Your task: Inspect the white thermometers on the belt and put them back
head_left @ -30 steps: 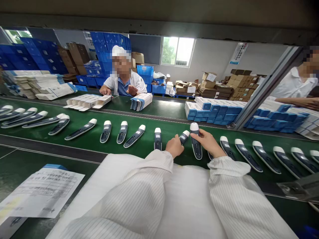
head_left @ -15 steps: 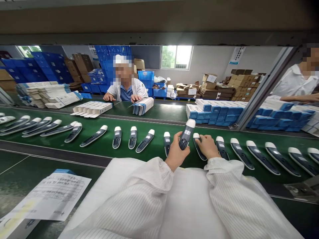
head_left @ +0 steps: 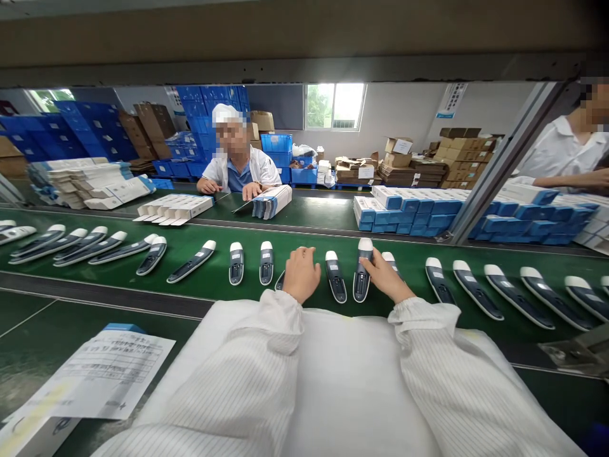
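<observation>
A row of white-capped dark grey handheld devices lies across the green conveyor belt [head_left: 285, 254]. My right hand [head_left: 387, 276] grips the upright device [head_left: 362, 273] by its side, and a further device [head_left: 390, 259] sits partly hidden behind those fingers. My left hand [head_left: 301, 274] rests palm down and holds nothing, covering most of a device [head_left: 280, 280] beside it. Between my hands lies another device [head_left: 335, 277], flat on the belt. White striped sleeves cover both my forearms.
A white cloth pad [head_left: 352, 381] lies under my forearms, and a printed sheet [head_left: 109, 374] lies at front left. Beyond the belt, a co-worker [head_left: 240, 174] handles white cartons [head_left: 271, 201]. Stacked blue-and-white boxes [head_left: 409, 212] stand at right, near another person [head_left: 566, 152].
The device my left hand held has been let go and lies on the belt. My left hand has moved left, and my right hand has moved left onto a device.
</observation>
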